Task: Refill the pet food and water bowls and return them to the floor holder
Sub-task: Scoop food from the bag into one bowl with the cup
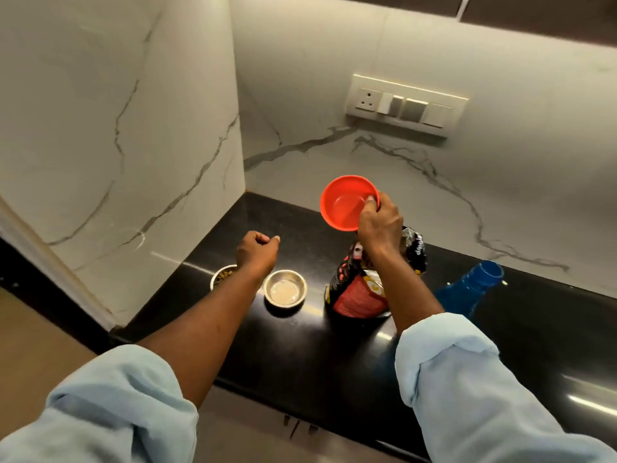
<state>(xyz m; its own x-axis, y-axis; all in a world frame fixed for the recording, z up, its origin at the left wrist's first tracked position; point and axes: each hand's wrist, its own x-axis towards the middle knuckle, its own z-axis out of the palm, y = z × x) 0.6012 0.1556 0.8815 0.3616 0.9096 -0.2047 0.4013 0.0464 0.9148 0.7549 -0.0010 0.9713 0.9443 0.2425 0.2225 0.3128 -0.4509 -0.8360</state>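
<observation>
My right hand (380,225) grips the rim of an empty red plastic bowl (344,203), held tilted in the air above an open black and red pet food bag (359,289). My left hand (257,252) hovers over the black counter (300,349) with fingers curled and nothing in it. Below it stand two steel bowls. The left one (222,275) holds brown kibble and is partly hidden by my forearm. The right one (285,288) holds clear water. A blue bottle (474,285) with no cap stands to the right of the bag.
White marble walls close the counter at the back and on the left. A switch and socket panel (405,105) is on the back wall. Cabinet doors (297,426) sit under the counter's front edge, and the floor (40,345) shows at lower left.
</observation>
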